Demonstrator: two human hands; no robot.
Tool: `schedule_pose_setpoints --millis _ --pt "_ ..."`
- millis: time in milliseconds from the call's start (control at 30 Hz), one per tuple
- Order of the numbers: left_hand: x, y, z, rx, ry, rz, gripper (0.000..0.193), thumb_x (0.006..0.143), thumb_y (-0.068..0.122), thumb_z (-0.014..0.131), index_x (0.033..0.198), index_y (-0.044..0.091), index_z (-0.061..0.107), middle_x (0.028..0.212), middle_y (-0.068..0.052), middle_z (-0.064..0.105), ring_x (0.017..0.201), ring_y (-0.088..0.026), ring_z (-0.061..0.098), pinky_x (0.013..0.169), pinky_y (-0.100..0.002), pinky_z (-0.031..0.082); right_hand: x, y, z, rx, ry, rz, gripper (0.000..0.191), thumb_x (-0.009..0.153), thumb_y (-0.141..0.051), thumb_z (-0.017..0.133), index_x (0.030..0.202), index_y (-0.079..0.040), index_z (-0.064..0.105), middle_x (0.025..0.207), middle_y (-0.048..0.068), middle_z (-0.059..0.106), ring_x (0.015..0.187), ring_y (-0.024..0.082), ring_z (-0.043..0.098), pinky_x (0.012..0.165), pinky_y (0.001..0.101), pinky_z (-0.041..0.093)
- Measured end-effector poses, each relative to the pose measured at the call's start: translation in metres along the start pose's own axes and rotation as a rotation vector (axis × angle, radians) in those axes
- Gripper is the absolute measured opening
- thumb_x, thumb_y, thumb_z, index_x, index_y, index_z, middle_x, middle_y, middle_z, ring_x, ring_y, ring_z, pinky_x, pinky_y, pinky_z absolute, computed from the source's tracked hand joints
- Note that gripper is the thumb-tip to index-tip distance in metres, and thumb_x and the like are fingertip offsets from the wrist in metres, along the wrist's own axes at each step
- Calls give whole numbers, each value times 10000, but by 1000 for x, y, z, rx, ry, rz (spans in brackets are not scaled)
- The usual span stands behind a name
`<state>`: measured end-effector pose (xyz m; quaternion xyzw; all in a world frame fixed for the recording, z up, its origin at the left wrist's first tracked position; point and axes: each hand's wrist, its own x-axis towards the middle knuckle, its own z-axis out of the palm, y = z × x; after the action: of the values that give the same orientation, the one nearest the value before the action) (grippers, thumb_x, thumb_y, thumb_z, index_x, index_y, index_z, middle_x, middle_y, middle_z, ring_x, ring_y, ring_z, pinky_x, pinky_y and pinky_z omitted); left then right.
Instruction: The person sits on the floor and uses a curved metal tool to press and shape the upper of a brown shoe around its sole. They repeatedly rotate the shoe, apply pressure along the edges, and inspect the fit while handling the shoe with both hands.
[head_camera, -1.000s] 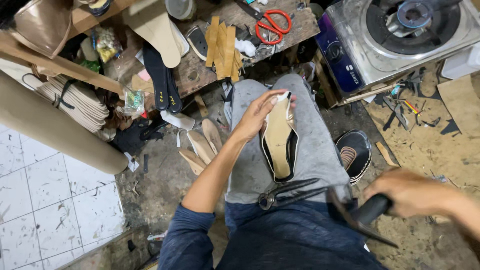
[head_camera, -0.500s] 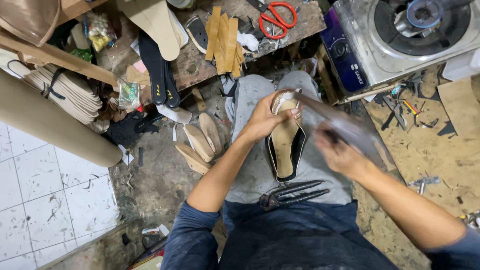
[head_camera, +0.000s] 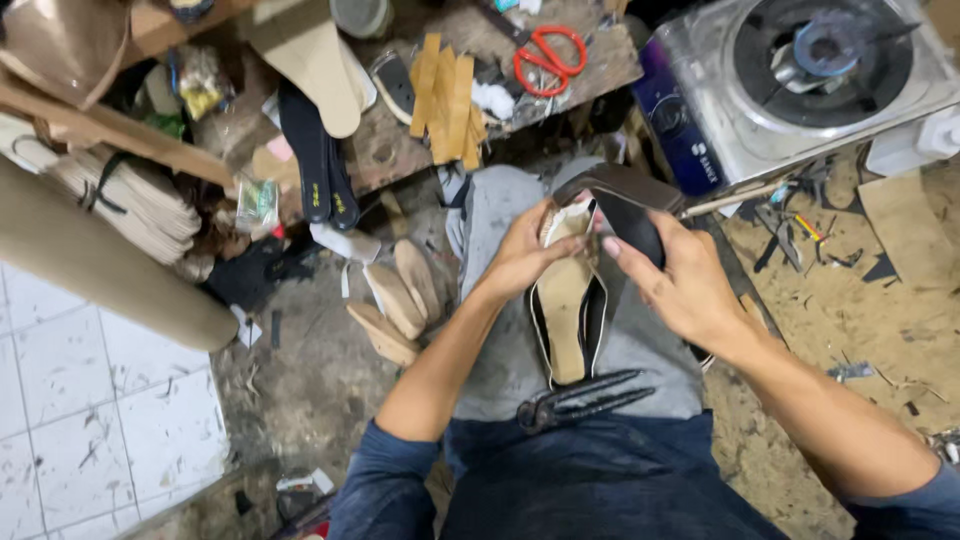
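A shoe upper on a last (head_camera: 566, 310), sole side up with a tan insole and black edges, rests on my grey-trousered lap. My left hand (head_camera: 520, 255) grips its toe end. My right hand (head_camera: 680, 285) holds a dark hammer (head_camera: 625, 205), its head lying over the shoe's toe end. A pair of dark pincers (head_camera: 580, 398) lies across my lap just below the shoe.
A worn wooden bench (head_camera: 400, 150) at the top carries red scissors (head_camera: 550, 55), tan strips (head_camera: 445, 95) and black insoles (head_camera: 318, 155). A gas stove (head_camera: 800, 80) stands top right. Tan soles (head_camera: 395, 305) lie on the floor to the left, near a big roll (head_camera: 100, 265).
My right hand came in from the lower right with the hammer and now holds it against the shoe's toe end. My left hand stayed on the shoe.
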<state>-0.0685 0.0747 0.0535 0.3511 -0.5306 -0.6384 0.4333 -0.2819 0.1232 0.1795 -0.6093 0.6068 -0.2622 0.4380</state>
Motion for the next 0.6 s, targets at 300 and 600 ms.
schedule_pose_setpoints --millis 300,600 --pt "1 16 -3 -527 -188 -238 1084 927 850 220 1543 -18 430 1363 -216 614 1288 -292 604 1153 -450 449 -1 10 -3 -451 -64 -518 318 951 -312 727 1031 -22 623 788 204 634 683 319 638 596 401 487" --pt "2 12 -9 -673 -237 -242 1038 936 836 185 1532 27 446 1341 -227 633 1254 -316 620 1126 -471 466 -20 41 8 -38 20 -580 187 887 -200 697 969 -34 667 734 78 678 623 165 674 586 306 520"
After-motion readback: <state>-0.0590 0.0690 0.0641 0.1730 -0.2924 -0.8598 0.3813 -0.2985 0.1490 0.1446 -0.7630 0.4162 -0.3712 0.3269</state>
